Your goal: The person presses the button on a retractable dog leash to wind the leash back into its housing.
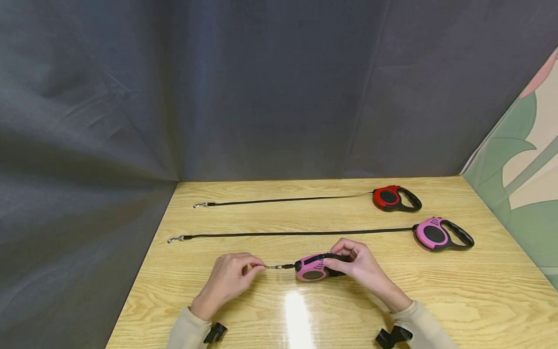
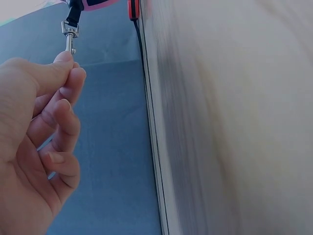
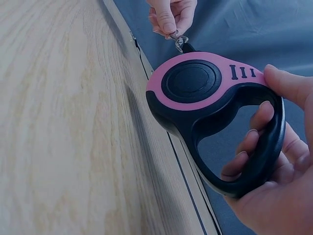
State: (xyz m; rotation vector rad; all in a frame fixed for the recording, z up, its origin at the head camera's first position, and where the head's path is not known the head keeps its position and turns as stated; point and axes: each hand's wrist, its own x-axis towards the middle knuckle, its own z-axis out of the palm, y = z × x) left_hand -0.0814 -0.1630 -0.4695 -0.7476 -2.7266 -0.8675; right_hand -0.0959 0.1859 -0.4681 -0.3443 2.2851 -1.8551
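In my right hand (image 1: pixel 361 265) I grip the black loop handle of a pink retractable dog leash (image 3: pixel 190 83), my fingers curled through the loop and the thumb along its top. My left hand (image 1: pixel 233 274) pinches the metal snap clip (image 2: pixel 70 41) between thumb and forefinger, its other fingers loosely bent. Only a short bit of black strap (image 1: pixel 287 266) shows between the clip and the casing. The leash is held above the front half of the table, its casing facing toward me.
Behind my hands a second pink leash (image 1: pixel 431 233) lies with its black cord stretched left to a metal clip (image 1: pixel 176 239). Farther back lies a red leash (image 1: pixel 388 198), also drawn out leftward. A dark curtain (image 1: pixel 270 87) hangs behind the wooden table (image 1: pixel 148 295).
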